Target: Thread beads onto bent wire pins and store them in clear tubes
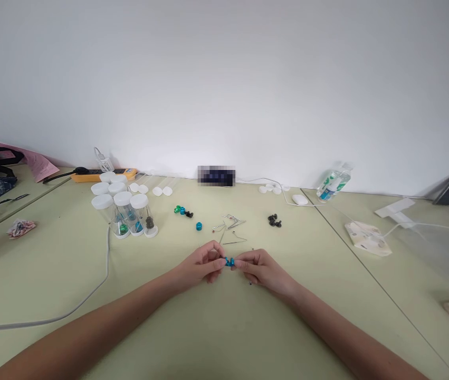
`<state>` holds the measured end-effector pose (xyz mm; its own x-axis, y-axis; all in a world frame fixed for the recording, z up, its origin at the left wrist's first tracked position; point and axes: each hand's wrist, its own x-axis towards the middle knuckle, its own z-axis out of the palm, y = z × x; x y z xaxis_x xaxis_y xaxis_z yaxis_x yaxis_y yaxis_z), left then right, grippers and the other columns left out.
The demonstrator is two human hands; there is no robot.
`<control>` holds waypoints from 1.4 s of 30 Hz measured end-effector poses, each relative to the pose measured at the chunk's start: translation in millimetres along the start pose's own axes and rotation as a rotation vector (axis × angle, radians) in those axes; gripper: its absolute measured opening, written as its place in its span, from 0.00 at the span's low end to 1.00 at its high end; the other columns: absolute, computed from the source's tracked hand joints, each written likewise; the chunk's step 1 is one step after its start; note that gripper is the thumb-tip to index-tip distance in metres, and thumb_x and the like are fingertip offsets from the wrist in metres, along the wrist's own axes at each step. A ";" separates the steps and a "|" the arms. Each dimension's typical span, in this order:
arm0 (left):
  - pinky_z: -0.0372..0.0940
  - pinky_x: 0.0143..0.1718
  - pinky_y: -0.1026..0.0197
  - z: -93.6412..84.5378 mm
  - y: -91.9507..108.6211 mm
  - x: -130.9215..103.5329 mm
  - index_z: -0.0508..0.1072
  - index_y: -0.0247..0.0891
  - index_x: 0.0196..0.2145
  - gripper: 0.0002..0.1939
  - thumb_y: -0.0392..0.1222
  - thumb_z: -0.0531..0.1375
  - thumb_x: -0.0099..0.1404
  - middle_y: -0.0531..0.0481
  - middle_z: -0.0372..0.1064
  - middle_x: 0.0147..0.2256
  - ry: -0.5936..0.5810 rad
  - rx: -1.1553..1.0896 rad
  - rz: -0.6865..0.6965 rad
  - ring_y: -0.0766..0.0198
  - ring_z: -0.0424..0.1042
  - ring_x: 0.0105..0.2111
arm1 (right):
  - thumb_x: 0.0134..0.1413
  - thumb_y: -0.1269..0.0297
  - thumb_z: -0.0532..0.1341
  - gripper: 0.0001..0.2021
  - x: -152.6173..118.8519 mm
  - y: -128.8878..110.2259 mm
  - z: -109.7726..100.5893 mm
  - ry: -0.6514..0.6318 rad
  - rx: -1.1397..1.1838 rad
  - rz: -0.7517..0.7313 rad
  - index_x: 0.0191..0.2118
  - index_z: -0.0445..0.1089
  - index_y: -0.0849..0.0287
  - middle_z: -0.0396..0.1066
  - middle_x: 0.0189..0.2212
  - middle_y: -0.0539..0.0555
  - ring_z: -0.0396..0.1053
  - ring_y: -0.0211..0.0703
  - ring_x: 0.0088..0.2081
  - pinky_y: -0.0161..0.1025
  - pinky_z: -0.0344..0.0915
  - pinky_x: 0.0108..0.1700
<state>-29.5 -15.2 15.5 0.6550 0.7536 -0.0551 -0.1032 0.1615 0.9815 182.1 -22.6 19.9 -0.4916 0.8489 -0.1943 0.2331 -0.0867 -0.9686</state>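
Near the middle of the table, my left hand point(203, 263) and my right hand point(261, 268) meet fingertip to fingertip. Both are closed in a pinch on small shiny blue metal pieces point(229, 262); whether these are one part or two touching is too small to tell. A tiny dark object point(250, 283) shows just under my right hand. Beyond the fingers lie thin metal rods and hooked wires point(232, 221). A round blue metal piece point(199, 226) stands by itself, with a cluster of green, blue and black pieces point(182, 210) behind it.
Clear tubes with white caps point(123, 198) stand at the left, with coloured parts inside. Black small parts point(274, 220) lie right of centre. A yellow power strip point(129, 174), a screen point(216, 176), a plastic bottle point(333, 182) and a white cable point(107, 258) are around.
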 end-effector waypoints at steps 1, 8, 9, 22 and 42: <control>0.51 0.23 0.67 0.0 -0.2 -0.1 0.61 0.38 0.36 0.11 0.47 0.56 0.62 0.56 0.57 0.24 0.001 0.001 -0.001 0.72 0.56 0.21 | 0.53 0.50 0.58 0.19 0.0 -0.3 0.1 0.004 -0.008 -0.003 0.30 0.71 0.64 0.51 0.13 0.43 0.44 0.30 0.18 0.33 0.45 0.22; 0.56 0.29 0.65 1.0 0.6 0.2 0.63 0.37 0.33 0.11 0.47 0.57 0.61 0.54 0.59 0.26 0.037 0.024 0.026 0.70 0.60 0.26 | 0.52 0.47 0.57 0.20 0.3 -1.7 0.3 0.015 -0.017 0.000 0.27 0.69 0.63 0.53 0.14 0.45 0.44 0.31 0.18 0.33 0.42 0.21; 0.56 0.29 0.64 1.1 0.7 0.4 0.63 0.37 0.34 0.12 0.48 0.56 0.62 0.54 0.59 0.26 0.045 0.020 0.023 0.70 0.60 0.25 | 0.52 0.48 0.57 0.20 0.4 -1.4 0.1 0.012 -0.011 -0.003 0.28 0.69 0.63 0.53 0.14 0.44 0.45 0.31 0.18 0.33 0.42 0.21; 0.55 0.26 0.65 -0.2 -0.8 -0.6 0.61 0.39 0.36 0.10 0.44 0.58 0.61 0.55 0.61 0.24 -0.018 -0.040 -0.005 0.70 0.60 0.23 | 0.52 0.49 0.57 0.20 -0.1 -2.8 0.3 0.014 -0.005 0.009 0.29 0.71 0.64 0.53 0.13 0.44 0.46 0.31 0.18 0.32 0.43 0.22; 0.56 0.28 0.65 2.0 2.0 -0.6 0.63 0.38 0.35 0.10 0.45 0.59 0.60 0.55 0.60 0.26 0.046 -0.012 0.000 0.70 0.60 0.25 | 0.53 0.49 0.57 0.19 0.0 -2.4 -0.6 0.006 0.024 0.025 0.31 0.71 0.64 0.52 0.13 0.44 0.44 0.30 0.18 0.33 0.41 0.21</control>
<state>-28.6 -16.6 17.9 0.6199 0.7821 -0.0636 -0.1121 0.1685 0.9793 182.0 -22.0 22.3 -0.4813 0.8491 -0.2177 0.2254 -0.1202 -0.9668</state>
